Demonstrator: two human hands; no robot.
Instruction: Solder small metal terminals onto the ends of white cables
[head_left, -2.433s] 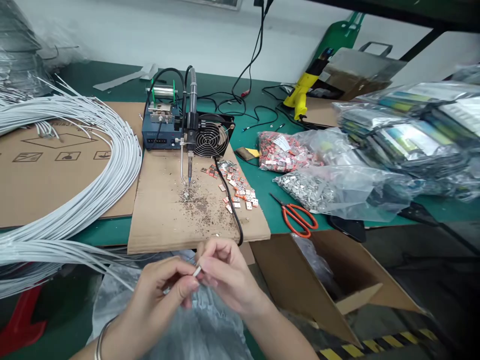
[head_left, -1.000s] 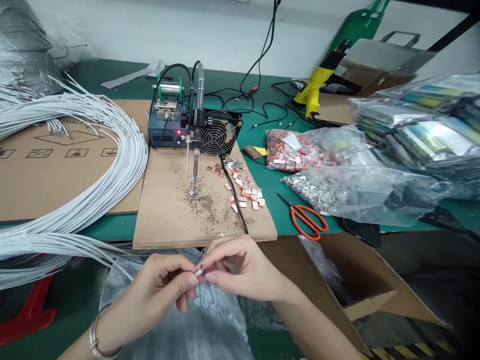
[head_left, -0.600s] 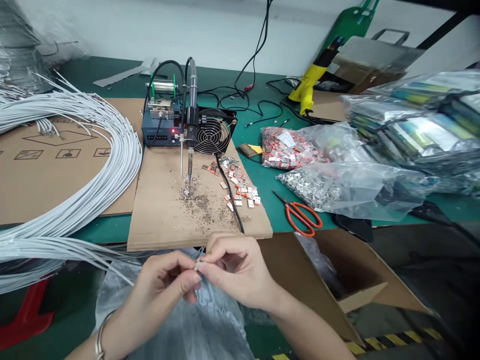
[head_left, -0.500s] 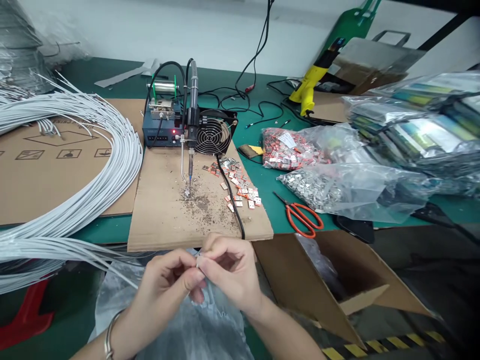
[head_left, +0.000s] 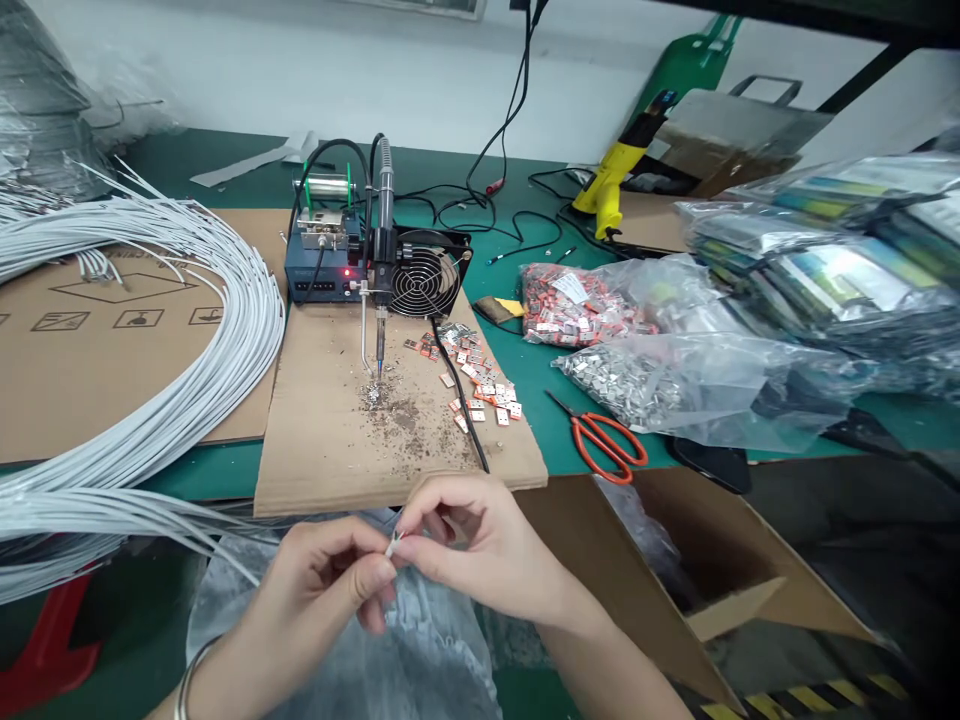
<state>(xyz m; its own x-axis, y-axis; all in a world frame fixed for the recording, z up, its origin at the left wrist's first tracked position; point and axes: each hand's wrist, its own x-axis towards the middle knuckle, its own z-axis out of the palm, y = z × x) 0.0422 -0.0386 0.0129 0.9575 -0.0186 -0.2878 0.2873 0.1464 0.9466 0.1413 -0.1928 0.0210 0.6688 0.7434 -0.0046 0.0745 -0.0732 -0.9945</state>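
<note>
Between thumb and forefinger, my left hand [head_left: 319, 585] pinches a white cable [head_left: 392, 545] close to its end. Short thin wires, one of them reddish, stick out of that end. My right hand [head_left: 480, 550] is closed on these wires, fingertips pressed together; exactly how it grips them is hidden. Both hands are just in front of a cardboard sheet [head_left: 315, 440]. Over the sheet stands a soldering iron [head_left: 381, 335] in a holder, its tip pointing down at bits of solder. Small orange-and-white connectors [head_left: 487, 390] lie to the right of it.
A big coil of white cables [head_left: 247, 300] fills the left side. Behind the iron are a blue soldering station [head_left: 319, 270] and a fan [head_left: 424, 275]. Orange-handled scissors [head_left: 609, 447], bags of connectors [head_left: 570, 310] and metal parts [head_left: 630, 380] lie right; an open carton [head_left: 630, 590] is below.
My hands have drawn slightly apart, and the cable end with its thin wires now shows between them. My right hand has shifted a little right. The view has tilted slightly.
</note>
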